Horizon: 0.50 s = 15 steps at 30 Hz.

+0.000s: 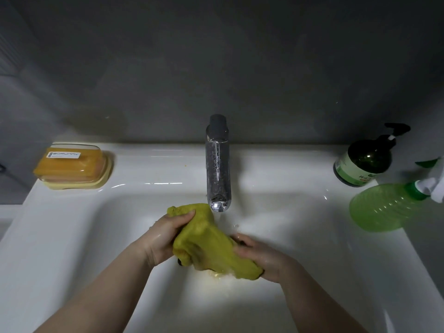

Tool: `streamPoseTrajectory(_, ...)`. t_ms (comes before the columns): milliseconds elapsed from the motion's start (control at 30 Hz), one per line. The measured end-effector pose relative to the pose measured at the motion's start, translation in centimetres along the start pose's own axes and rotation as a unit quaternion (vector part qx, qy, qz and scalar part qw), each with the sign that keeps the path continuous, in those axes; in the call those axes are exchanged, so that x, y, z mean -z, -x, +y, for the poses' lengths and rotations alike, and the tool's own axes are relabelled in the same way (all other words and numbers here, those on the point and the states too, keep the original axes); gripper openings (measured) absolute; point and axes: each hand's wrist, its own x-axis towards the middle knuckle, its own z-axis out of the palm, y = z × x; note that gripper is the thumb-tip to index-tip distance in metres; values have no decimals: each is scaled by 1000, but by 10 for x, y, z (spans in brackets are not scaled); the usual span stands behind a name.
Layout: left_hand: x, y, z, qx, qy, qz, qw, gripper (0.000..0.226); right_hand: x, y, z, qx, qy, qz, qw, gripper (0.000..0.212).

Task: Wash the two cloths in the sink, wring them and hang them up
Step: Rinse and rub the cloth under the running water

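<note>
Yellow-green cloth (209, 239) is being gripped mid-frame by the left hand (165, 236) and right hand (262, 258) over the sink (72, 236), so washing seems underway, with hanging and an unseen second cloth remaining.

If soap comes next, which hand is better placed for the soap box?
Left, probably: the left hand grips the cloth nearer the soap box on the left rim; the right hand is farther.

The cloth (206, 241) is showing mustard yellow-green against the white sink (72, 236), below a silver tap (218, 164). An orange soap box (72, 165) is sitting at the sink's back left corner, with a dark green bottle (362, 162) and a lime-green spray bottle (382, 207) at its right edge.
</note>
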Motion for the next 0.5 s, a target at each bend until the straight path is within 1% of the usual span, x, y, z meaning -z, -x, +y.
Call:
streamPoseTrajectory(33, -2, -2, 0, -3, -18, 17, 1000, 26, -1, 2, -3, 14, 71, 5, 997, 12)
streamPoseTrajectory(67, -6, -3, 0, -5, -43, 44, 998, 31, -5, 3, -6, 46, 113, 37, 992, 18)
streamPoseTrajectory(100, -12, -5, -2, -9, -63, 75, 995, 36, -14, 1, -9, 86, 108, 88, 987, 26)
streamPoseTrajectory(167, -28, -11, -11, -23, -78, 135, 988, 46, -39, -5, -17, 154, 23, 196, 968, 38)
streamPoseTrajectory(200, -40, -10, -18, -26, -84, 152, 984, 48, -51, -11, -19, 176, 1, 238, 955, 42)
streamPoseTrajectory(267, -59, -9, -35, -23, -106, 162, 981, 48, -68, -21, -25, 197, 56, 314, 927, 47)
streamPoseTrajectory(333, -69, -8, -45, -27, -117, 160, 980, 41, -72, -27, -30, 190, 86, 384, 900, 47)
streamPoseTrajectory(400, -67, -9, -37, -49, -120, 165, 978, 27, -78, -25, -29, 197, 97, 383, 897, 46)
streamPoseTrajectory(433, -64, -12, -31, -66, -107, 179, 976, 26, -83, -23, -29, 202, 125, 370, 898, 44)
streamPoseTrajectory(467, -62, -13, -26, -72, -95, 188, 975, 30, -85, -21, -28, 203, 143, 357, 901, 41)
streamPoseTrajectory(500, -61, -13, -26, -64, -78, 187, 977, 34, -83, -21, -31, 201, 149, 349, 903, 38)
